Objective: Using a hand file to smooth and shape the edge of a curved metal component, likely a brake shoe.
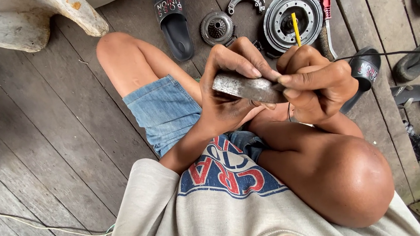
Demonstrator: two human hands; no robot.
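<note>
Head view looks straight down at someone sitting on a plank floor (57, 149), both hands up in front of the knees. The left hand (228, 92) has its fingers clenched round a curved grey metal piece (248, 88), looks like a brake shoe, thumb on top, held in mid-air above the lap. The right hand (315, 83) is closed on a yellow tool (296, 28), only the thin shaft showing above the fist, so I can't tell what the tip is or where exactly it meets the metal. Honestly the risky bit is that nothing braces the shoe: if the tool skids off that smooth curved face it probably goes into the left fingers or the bare thigh right below. Grip looks greasy too, so the piece could twist or drop onto the leg. The drum (293, 18), the small gear (217, 27), another shoe (245, 0) and a red-handled brush (325, 17) lie loose on the floor near the sandals (174, 20), easy to kick, and small bits could slip between the planks.
</note>
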